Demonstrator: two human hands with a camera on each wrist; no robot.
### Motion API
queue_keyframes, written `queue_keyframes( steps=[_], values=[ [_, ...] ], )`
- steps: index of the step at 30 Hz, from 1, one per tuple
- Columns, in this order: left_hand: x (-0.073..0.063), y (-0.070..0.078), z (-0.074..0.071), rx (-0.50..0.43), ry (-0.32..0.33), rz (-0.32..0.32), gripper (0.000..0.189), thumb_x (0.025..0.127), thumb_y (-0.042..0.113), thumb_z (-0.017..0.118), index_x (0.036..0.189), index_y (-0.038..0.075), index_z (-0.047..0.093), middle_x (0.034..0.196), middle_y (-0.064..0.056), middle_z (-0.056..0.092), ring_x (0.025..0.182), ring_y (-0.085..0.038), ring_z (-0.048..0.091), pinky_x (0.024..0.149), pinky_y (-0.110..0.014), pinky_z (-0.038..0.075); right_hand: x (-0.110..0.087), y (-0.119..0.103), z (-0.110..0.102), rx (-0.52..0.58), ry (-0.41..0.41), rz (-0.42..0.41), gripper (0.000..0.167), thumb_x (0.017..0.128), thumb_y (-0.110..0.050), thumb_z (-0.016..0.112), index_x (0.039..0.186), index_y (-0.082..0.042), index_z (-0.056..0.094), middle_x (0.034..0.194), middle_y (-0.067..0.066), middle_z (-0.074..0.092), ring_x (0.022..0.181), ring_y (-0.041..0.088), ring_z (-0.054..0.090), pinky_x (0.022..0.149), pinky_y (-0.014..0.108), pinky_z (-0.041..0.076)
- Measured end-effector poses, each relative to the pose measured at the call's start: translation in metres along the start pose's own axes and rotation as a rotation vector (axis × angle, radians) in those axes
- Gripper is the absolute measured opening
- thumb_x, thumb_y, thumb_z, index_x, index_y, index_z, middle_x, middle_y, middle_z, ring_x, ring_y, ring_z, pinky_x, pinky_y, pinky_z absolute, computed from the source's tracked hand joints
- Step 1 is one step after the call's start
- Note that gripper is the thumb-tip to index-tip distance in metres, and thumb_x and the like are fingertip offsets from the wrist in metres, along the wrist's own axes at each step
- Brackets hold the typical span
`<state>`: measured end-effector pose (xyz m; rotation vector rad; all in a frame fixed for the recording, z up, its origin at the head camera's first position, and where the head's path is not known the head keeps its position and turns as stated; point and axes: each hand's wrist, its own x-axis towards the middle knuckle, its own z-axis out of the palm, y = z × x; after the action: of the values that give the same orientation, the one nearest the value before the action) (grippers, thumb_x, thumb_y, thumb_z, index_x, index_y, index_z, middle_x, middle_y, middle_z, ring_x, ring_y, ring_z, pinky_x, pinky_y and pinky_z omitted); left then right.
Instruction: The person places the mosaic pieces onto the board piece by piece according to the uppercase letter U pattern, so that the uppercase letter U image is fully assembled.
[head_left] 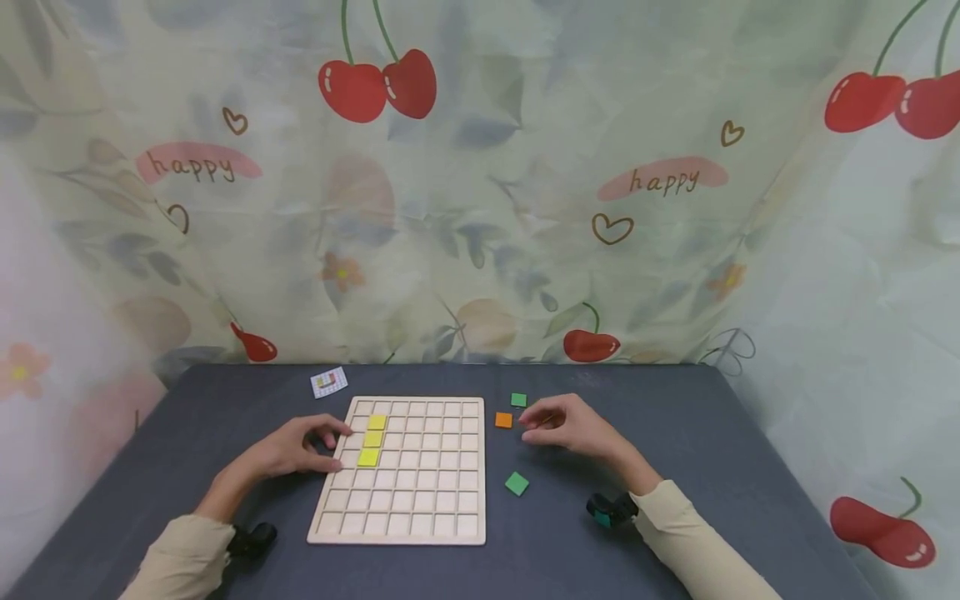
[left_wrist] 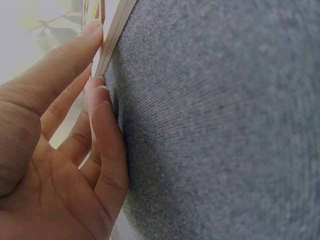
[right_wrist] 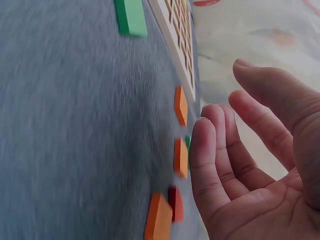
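A pale wooden grid board [head_left: 405,479] lies on the dark cloth, with three yellow tiles [head_left: 372,439] in a column near its upper left. Thumb and fingertips of my left hand [head_left: 288,446] rest against the board's left edge; the left wrist view shows the thumb on its rim. My right hand [head_left: 566,425] hovers right of an orange tile [head_left: 503,420], its loosely bent fingers apart from the thumb and nothing between them. Green tiles lie behind [head_left: 518,400] and in front [head_left: 517,483]. Below the right hand, its wrist view shows more orange tiles [right_wrist: 158,217] and a red tile [right_wrist: 176,204], mostly hidden from the head view.
A small white card [head_left: 328,382] with a coloured pattern lies behind the board's left corner. Dark cloth [head_left: 555,550] covers the table. A printed curtain [head_left: 480,208] hangs along the back and sides.
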<state>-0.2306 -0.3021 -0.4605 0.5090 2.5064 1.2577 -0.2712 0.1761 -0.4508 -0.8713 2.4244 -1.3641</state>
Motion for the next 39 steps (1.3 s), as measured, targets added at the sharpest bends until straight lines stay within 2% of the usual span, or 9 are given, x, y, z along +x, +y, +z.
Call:
queue_keyframes(
  steps=[8, 15, 20, 30, 37, 39],
  values=[
    [0.000, 0.000, 0.001, -0.006, 0.001, 0.001, 0.049, 0.086, 0.010, 0.083, 0.128, -0.002, 0.062, 0.098, -0.011, 0.052, 0.065, -0.021, 0.049, 0.058, -0.028, 0.042, -0.015, 0.008, -0.021, -0.003, 0.041, 0.010, 0.030, 0.093, -0.016, 0.078, 0.117, 0.002, 0.072, 0.110, 0.016, 0.070, 0.094, 0.029, 0.064, 0.080, 0.033, 0.053],
    [0.000, 0.001, 0.000, -0.006, 0.000, 0.002, 0.049, 0.086, 0.011, 0.083, 0.128, -0.001, 0.062, 0.098, -0.011, 0.052, 0.066, -0.021, 0.049, 0.059, -0.028, 0.042, -0.023, 0.018, -0.037, 0.006, 0.061, 0.014, 0.028, 0.093, -0.013, 0.077, 0.117, 0.003, 0.071, 0.107, 0.011, 0.070, 0.091, 0.029, 0.066, 0.078, 0.034, 0.054],
    [-0.001, 0.002, -0.001, -0.008, 0.000, 0.009, 0.048, 0.086, 0.010, 0.083, 0.128, -0.002, 0.062, 0.098, -0.011, 0.052, 0.067, -0.022, 0.049, 0.058, -0.028, 0.042, -0.026, 0.024, -0.042, 0.005, 0.072, 0.036, 0.030, 0.093, -0.013, 0.077, 0.118, 0.003, 0.070, 0.109, 0.013, 0.068, 0.091, 0.029, 0.068, 0.078, 0.034, 0.054],
    [-0.001, 0.005, -0.002, 0.003, -0.002, 0.005, 0.048, 0.086, 0.010, 0.083, 0.127, -0.002, 0.062, 0.098, -0.012, 0.052, 0.070, -0.023, 0.049, 0.059, -0.028, 0.042, -0.020, 0.038, -0.043, -0.018, 0.095, 0.001, 0.038, 0.088, -0.008, 0.081, 0.120, 0.007, 0.067, 0.114, 0.022, 0.067, 0.095, 0.031, 0.065, 0.082, 0.030, 0.053],
    [-0.001, 0.004, -0.001, 0.009, -0.006, 0.005, 0.048, 0.086, 0.011, 0.084, 0.127, -0.002, 0.062, 0.097, -0.011, 0.052, 0.067, -0.022, 0.050, 0.059, -0.028, 0.043, -0.011, 0.041, -0.044, -0.095, 0.083, -0.009, 0.042, 0.085, -0.012, 0.085, 0.119, 0.005, 0.068, 0.116, 0.020, 0.066, 0.098, 0.034, 0.064, 0.087, 0.046, 0.052],
    [-0.001, 0.004, -0.001, 0.011, -0.006, 0.000, 0.049, 0.086, 0.011, 0.084, 0.127, -0.002, 0.062, 0.097, -0.011, 0.052, 0.066, -0.022, 0.050, 0.059, -0.028, 0.043, -0.007, 0.048, -0.045, -0.103, 0.074, -0.006, 0.041, 0.085, -0.015, 0.086, 0.119, 0.003, 0.069, 0.115, 0.017, 0.066, 0.098, 0.032, 0.064, 0.087, 0.045, 0.052]
  ],
)
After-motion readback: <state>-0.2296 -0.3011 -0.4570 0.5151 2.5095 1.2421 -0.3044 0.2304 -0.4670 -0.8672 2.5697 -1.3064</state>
